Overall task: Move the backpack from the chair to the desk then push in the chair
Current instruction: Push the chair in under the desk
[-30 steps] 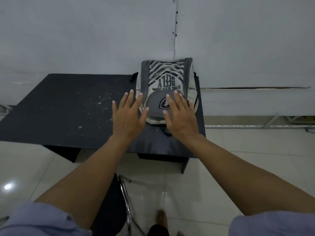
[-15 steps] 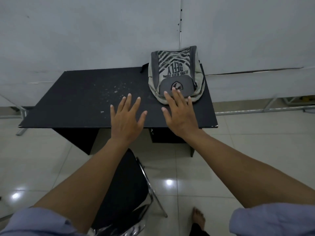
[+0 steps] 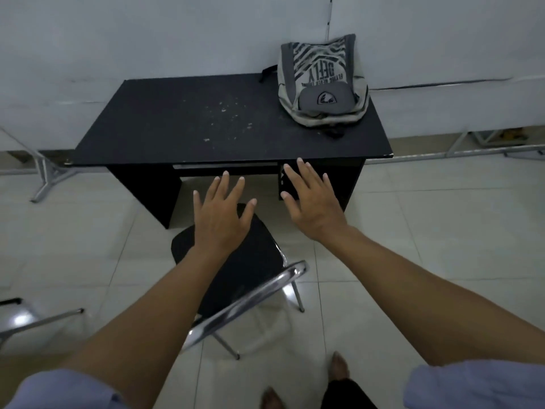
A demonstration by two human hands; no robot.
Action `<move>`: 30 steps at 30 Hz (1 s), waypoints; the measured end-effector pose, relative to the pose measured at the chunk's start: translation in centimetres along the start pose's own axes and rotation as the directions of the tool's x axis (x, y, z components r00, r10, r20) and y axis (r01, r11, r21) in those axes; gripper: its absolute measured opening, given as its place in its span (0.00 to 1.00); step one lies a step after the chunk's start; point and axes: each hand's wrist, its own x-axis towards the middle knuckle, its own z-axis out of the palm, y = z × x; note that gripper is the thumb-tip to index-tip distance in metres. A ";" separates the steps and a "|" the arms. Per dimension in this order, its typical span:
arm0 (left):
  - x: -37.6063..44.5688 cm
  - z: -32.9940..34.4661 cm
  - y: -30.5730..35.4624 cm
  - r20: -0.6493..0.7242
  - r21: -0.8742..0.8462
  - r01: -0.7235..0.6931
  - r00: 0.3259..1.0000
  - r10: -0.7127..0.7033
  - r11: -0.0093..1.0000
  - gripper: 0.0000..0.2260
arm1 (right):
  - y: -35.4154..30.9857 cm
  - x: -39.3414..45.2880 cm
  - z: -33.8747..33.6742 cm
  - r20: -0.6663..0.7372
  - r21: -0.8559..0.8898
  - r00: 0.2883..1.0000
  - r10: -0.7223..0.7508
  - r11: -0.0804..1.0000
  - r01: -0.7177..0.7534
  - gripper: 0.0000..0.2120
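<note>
A matte black rectangular bench [image 3: 182,125], its top flecked with pale specks, stands against a white wall [image 3: 147,33] on glossy pale floor tiles [image 3: 88,231]. In front of it, a chair [image 3: 236,270] with a black padded seat and a curved chrome frame sits pulled out and angled. The left hand [image 3: 219,216] hovers palm-down over the seat, fingers [image 3: 224,184] spread and holding nothing; the right hand [image 3: 312,205] hangs beside it before the bench's front edge, equally splayed and empty. At far right, the grey-and-beige fabric backpack [image 3: 321,84], zebra-striped and lettered, lies on the bench's rear corner, leaning against the wall.
</note>
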 end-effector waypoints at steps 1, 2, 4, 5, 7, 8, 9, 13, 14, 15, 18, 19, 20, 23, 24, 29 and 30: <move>-1.4 0.0 -0.3 0.014 -0.003 0.021 1.000 -0.021 1.000 0.27 | -0.7 -0.9 0.1 0.023 0.009 1.000 -0.012 1.000 0.012 0.28; -2.9 0.0 -0.6 0.025 -0.001 0.042 0.999 -0.042 0.999 0.27 | -1.3 -1.9 0.3 0.048 0.013 0.998 -0.030 0.999 0.030 0.29; -5.6 0.2 -1.1 0.034 0.006 0.077 0.996 -0.077 0.997 0.27 | -2.4 -3.8 0.6 0.104 0.014 0.992 -0.071 0.997 0.070 0.29; -6.8 0.2 -1.2 0.040 0.010 0.095 0.995 -0.095 0.995 0.27 | -2.8 -4.7 0.8 0.138 0.020 0.986 -0.095 0.995 0.093 0.29; -9.0 0.2 -1.5 0.065 0.030 0.148 0.987 -0.150 0.988 0.27 | -3.5 -6.5 1.1 0.224 0.064 0.964 -0.144 0.989 0.133 0.28; -10.1 0.2 -1.6 0.086 0.040 0.177 0.980 -0.180 0.983 0.28 | -3.7 -7.4 1.3 0.277 0.097 0.947 -0.163 0.985 0.141 0.28; -11.4 0.4 -1.6 0.110 0.051 0.201 0.972 -0.206 0.978 0.28 | -3.8 -8.3 1.3 0.330 0.128 0.926 -0.183 0.981 0.148 0.28; -15.8 0.7 -2.1 0.180 0.099 0.258 0.945 -0.272 0.961 0.31 | -3.8 -11.3 1.7 0.481 0.157 0.842 -0.246 0.968 0.194 0.32; -16.7 0.7 -2.1 0.199 0.101 0.289 0.932 -0.304 0.952 0.32 | -3.5 -11.9 1.9 0.509 0.142 0.823 -0.253 0.967 0.209 0.34; -17.7 0.6 -2.2 0.219 0.103 0.320 0.916 -0.336 0.942 0.33 | -3.4 -12.4 2.1 0.523 0.116 0.812 -0.260 0.965 0.234 0.36; -20.1 0.4 -2.5 0.291 0.120 0.375 0.872 -0.394 0.919 0.40 | -3.3 -12.8 2.8 0.511 0.024 0.808 -0.294 0.944 0.328 0.44; -20.7 0.4 -2.9 0.318 0.118 0.381 0.860 -0.398 0.917 0.42 | -3.3 -12.6 3.0 0.517 -0.001 0.801 -0.303 0.935 0.355 0.47; -21.1 0.4 -3.2 0.340 0.112 0.380 0.854 -0.395 0.918 0.44 | -3.4 -12.2 3.3 0.531 -0.028 0.789 -0.308 0.925 0.380 0.49; -21.0 0.6 -3.9 0.373 0.102 0.358 0.851 -0.369 0.928 0.46 | -3.8 -10.6 4.3 0.594 -0.114 0.747 -0.297 0.889 0.444 0.54; -20.6 0.7 -4.0 0.387 0.092 0.367 0.843 -0.373 0.926 0.47 | -4.1 -10.2 4.7 0.612 -0.131 0.737 -0.287 0.882 0.452 0.55; -18.6 1.3 -3.7 0.373 0.195 0.404 0.812 -0.448 0.894 0.31 | -4.6 -9.4 5.8 0.589 -0.258 0.782 -0.203 0.870 0.420 0.32; -18.6 1.4 -3.6 0.347 0.225 0.388 0.825 -0.445 0.894 0.25 | -4.5 -9.4 5.9 0.559 -0.281 0.798 -0.224 0.855 0.437 0.22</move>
